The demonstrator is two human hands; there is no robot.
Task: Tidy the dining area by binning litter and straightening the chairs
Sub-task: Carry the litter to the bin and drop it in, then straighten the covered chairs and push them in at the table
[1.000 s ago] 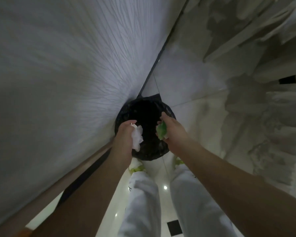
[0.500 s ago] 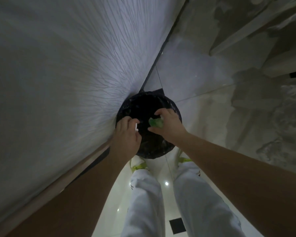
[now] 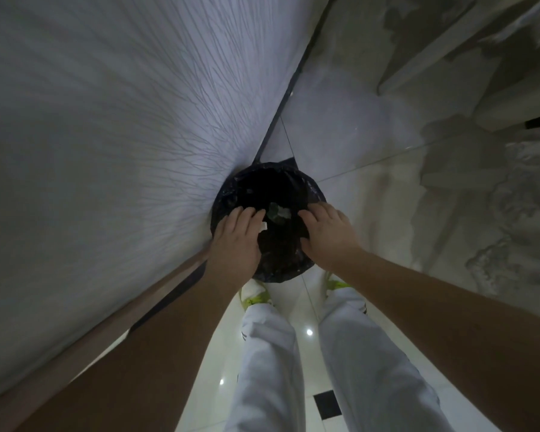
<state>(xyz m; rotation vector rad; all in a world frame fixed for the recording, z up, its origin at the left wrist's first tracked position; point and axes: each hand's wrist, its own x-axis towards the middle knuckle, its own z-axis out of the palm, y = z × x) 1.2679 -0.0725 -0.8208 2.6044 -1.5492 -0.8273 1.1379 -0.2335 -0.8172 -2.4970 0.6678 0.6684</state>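
You are holding both hands, left hand (image 3: 237, 236) and right hand (image 3: 326, 233), over the bin (image 3: 231, 194), fingers spread and loose, a white scrap (image 3: 263, 226) by your left fingers, litter (image 3: 278, 211) lying inside; chairs are awaiting straightening.

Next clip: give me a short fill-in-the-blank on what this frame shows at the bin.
1. Both hands hover over the ____ bin.
2. The green scrap and the white scrap lie ____ the bin.
3. A small white bit shows at the fingers of the ____ hand.
4. The right hand holds ____.

Missing words: black; inside; left; nothing
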